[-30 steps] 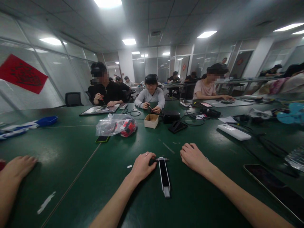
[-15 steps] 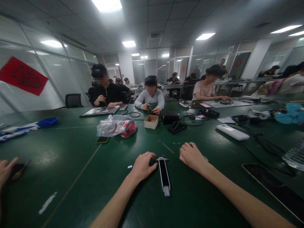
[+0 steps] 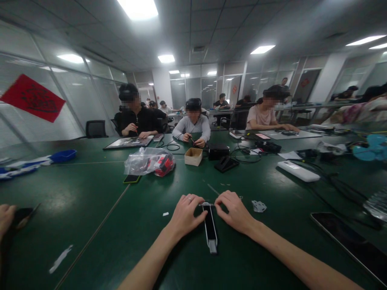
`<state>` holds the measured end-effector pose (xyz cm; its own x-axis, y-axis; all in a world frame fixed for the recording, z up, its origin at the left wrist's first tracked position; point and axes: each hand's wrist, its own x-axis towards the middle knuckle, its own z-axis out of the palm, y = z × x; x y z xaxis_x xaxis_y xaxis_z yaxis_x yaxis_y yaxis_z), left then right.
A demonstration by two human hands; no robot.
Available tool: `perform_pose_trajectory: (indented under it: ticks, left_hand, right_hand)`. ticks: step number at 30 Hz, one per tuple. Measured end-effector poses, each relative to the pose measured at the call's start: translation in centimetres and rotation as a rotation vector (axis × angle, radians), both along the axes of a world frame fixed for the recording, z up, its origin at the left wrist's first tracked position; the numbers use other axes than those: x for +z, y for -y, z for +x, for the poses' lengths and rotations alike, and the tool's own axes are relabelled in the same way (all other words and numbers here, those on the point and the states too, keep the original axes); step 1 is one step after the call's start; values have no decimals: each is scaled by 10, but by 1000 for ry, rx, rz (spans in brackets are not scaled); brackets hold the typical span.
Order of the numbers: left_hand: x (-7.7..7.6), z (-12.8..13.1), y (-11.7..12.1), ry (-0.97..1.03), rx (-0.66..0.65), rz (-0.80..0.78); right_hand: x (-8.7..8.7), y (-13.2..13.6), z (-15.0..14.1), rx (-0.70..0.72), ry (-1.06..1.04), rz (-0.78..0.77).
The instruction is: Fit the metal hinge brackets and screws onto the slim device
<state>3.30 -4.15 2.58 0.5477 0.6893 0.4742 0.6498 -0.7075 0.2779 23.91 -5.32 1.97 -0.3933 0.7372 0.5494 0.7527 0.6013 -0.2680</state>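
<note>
A narrow black strip-shaped device in a pale frame lies on the green table in front of me, a grey tab at its near end. My left hand is curled at its far left corner, the thumb resting on the left edge. From the other side, my right hand closes its bent fingertips at the far right corner. A short thin bar shows between both sets of fingertips, partly covered by them. To the right of my right hand lies a small crumpled clear plastic piece.
Ahead are a clear bag with red items, a small open box and a black stand. A white power-bank-like block, cables and a large phone lie right. Co-workers sit opposite; another person's hand is left.
My right hand has come left and nearer, to the device's far end, uncovering the plastic piece. My left hand has shifted slightly right, its thumb now on the device; the dark thing beside it no longer shows.
</note>
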Motion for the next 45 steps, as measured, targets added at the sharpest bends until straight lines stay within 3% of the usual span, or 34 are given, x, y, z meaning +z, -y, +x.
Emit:
perform_pose_trajectory:
  ticks: [8, 22, 37, 45]
  left_hand:
    - [-12, 11, 3, -15, -107, 151]
    - [-11, 11, 3, 15, -102, 221]
    - [-10, 8, -1, 24, -49, 116]
    - [-5, -17, -20, -12, 100, -120]
  right_hand:
    - [1, 9, -9, 157, -144, -12]
    - [-2, 7, -7, 155, -128, -53]
    - [-4, 4, -6, 143, -121, -1]
    - [-5, -9, 16, -40, -55, -67]
